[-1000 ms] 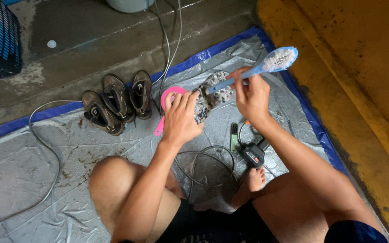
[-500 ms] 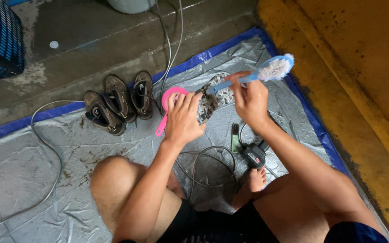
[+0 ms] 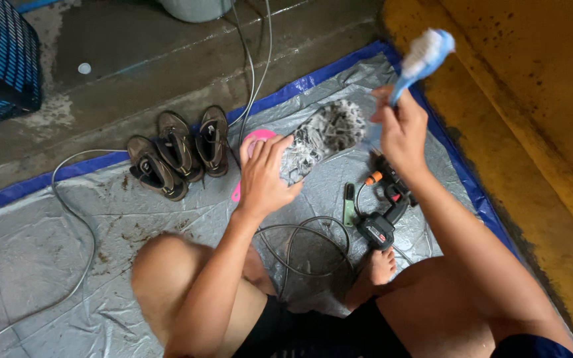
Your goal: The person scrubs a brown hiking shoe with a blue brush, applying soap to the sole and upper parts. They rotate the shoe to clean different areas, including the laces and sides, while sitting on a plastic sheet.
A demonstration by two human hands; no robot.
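Looking down from the head camera, since it's the only view: the left hand (image 3: 264, 179) is clamped around a muddy shoe (image 3: 319, 138), sole turned up, held over the grey tarp (image 3: 48, 265). The right hand (image 3: 402, 129) is closed on the handle of a blue brush (image 3: 422, 56), lifted off to about 2 o'clock of the shoe, bristles clear of it.

What I'd worry about: that sole looks caked and probably wet, so a hard stroke could twist it out of the grip and drop it on the spray gun (image 3: 382, 212) lying at 5 o'clock. Flicked muck could also hit the three brown shoes (image 3: 177, 152) lined up at 9 o'clock. And the hose (image 3: 300, 248) loops right by the bare foot (image 3: 376, 265), an easy snag if the legs shift.
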